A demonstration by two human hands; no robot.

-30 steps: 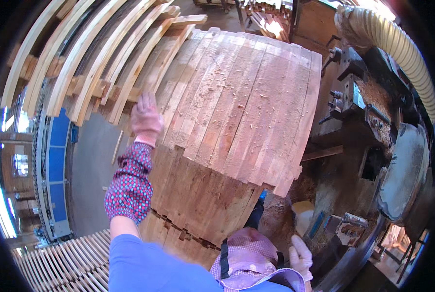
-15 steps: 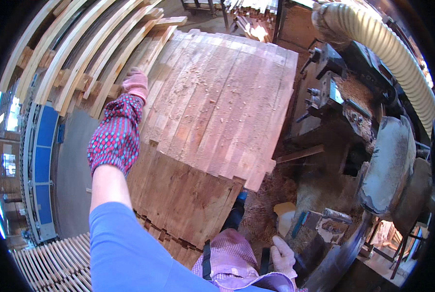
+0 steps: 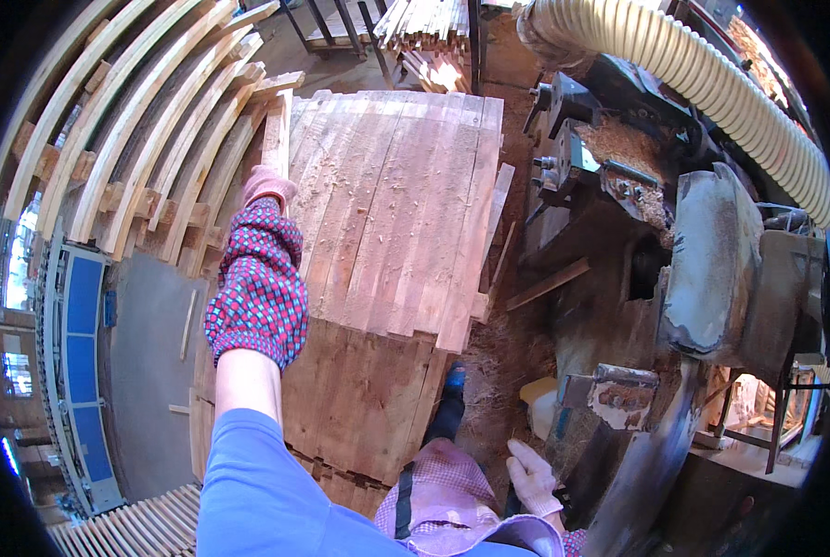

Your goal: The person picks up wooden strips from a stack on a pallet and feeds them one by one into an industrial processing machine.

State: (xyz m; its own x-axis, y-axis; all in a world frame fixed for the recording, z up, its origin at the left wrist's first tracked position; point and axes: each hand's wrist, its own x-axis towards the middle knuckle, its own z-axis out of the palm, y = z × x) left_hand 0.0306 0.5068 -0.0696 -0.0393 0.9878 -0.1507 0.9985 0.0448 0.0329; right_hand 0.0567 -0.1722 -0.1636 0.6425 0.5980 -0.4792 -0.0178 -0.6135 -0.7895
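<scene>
My left hand, in a pink work glove below a checked sleeve cover, is closed around the near end of a pale wooden strip. This strip lies along the left edge of a stack of reddish boards strewn with wood shavings. Its far end reaches toward the stack's back left corner. My right hand, in a pale glove, hangs low beside my apron with fingers loosely stretched. Nothing shows in it. Another, lower layer of boards lies nearer to me.
Long curved-looking wooden strips are racked at the left. To the right stands a dusty machine with a ribbed hose and a worn grey cover. Several slats lie at lower left. A blue-panelled unit is farther left.
My view has turned, shifting the stack left. My left hand now grips the strip, which lies straighter along the stack's left edge. My right hand stays low.
</scene>
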